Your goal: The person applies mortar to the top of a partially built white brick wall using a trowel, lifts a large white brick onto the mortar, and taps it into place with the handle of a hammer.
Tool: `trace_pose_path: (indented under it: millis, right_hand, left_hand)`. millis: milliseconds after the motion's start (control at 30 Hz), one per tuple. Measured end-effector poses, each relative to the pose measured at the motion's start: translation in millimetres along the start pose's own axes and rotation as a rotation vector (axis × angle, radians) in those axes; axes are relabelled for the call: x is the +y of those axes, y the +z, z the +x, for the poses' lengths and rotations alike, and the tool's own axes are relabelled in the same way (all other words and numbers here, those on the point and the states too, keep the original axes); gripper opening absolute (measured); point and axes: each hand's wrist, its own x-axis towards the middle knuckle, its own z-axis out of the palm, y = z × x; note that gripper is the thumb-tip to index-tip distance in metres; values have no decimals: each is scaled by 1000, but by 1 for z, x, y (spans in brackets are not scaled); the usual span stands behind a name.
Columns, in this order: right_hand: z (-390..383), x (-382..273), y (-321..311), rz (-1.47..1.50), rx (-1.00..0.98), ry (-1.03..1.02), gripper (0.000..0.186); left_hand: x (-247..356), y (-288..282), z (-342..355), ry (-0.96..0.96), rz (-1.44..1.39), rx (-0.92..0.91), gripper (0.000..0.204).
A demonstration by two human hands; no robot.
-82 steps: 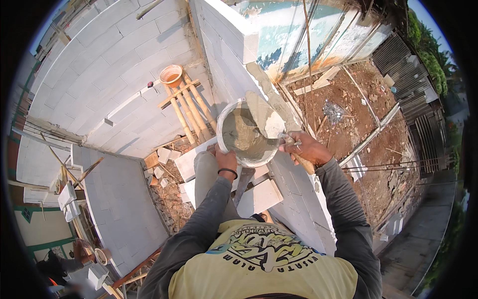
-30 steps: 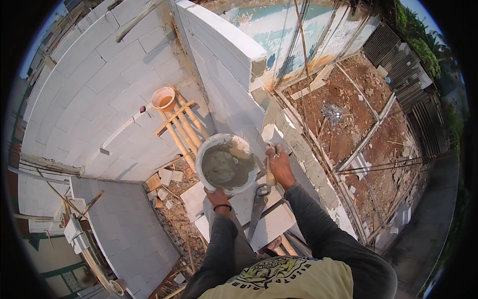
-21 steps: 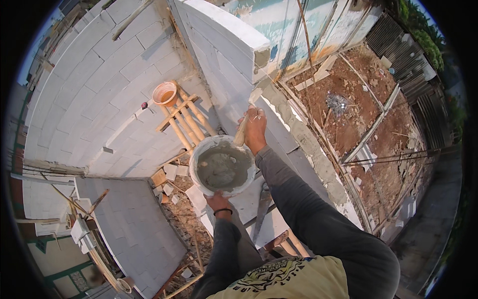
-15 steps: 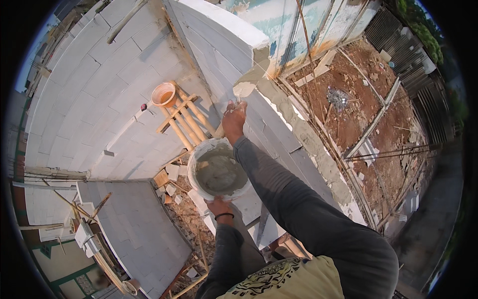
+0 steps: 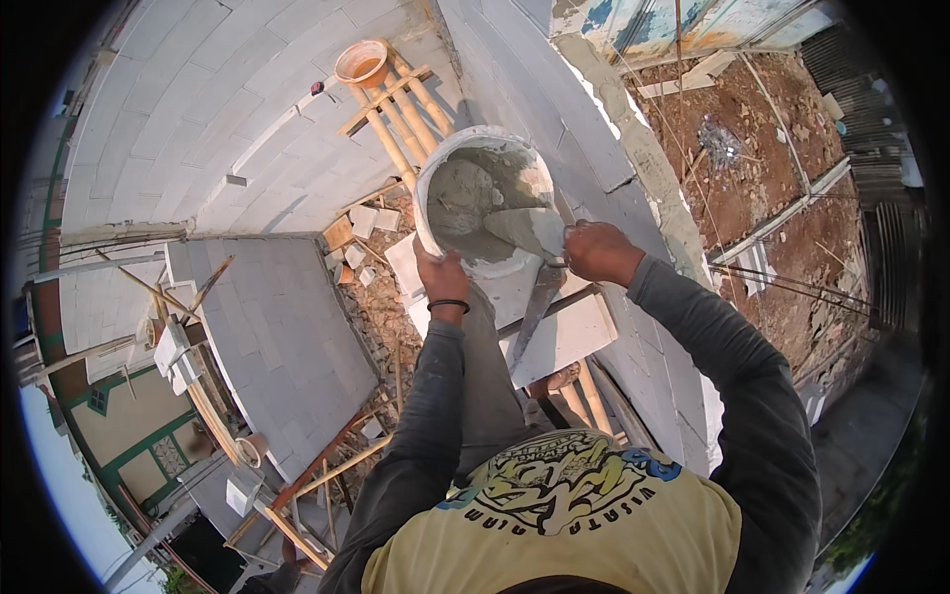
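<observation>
A white bucket (image 5: 540,178) of wet grey mortar (image 5: 463,198) is tilted toward me in the middle of the view. My left hand (image 5: 442,278) grips its near rim, a dark band round the wrist. On the bucket's right side, my right hand (image 5: 602,252) is closed round a trowel whose handle the fingers mostly hide. The trowel's mortar-coated blade (image 5: 532,231) reaches over the rim into the bucket. Just below, a long grey blade like a handsaw's (image 5: 534,322) lies against pale blocks (image 5: 572,339).
To the right runs a block wall topped with mortar (image 5: 648,163); reddish soil (image 5: 732,188) lies beyond it. Bamboo poles (image 5: 403,114) carry an orange tub (image 5: 362,63) ahead. Rubble (image 5: 381,322) covers the ground at left, beside a lower block wall (image 5: 282,346).
My right hand has come back from the wall top to the bucket, bringing the trowel into it. The view has shifted, and the bucket now appears higher and tilted toward me.
</observation>
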Motion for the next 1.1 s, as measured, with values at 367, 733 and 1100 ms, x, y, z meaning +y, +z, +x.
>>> trace_pose_path:
  millis: [367, 733, 1100]
  right_hand:
    - [-43, -40, -3, 637, -297, 186, 18]
    - [-53, -56, 28, 1581, 207, 355, 33]
    - [218, 58, -19, 652, 956, 729, 24]
  left_hand:
    - [22, 24, -65, 47, 217, 20, 60]
    - [17, 25, -43, -315, -119, 161, 43]
    - [-11, -49, 29, -182, -376, 248, 48]
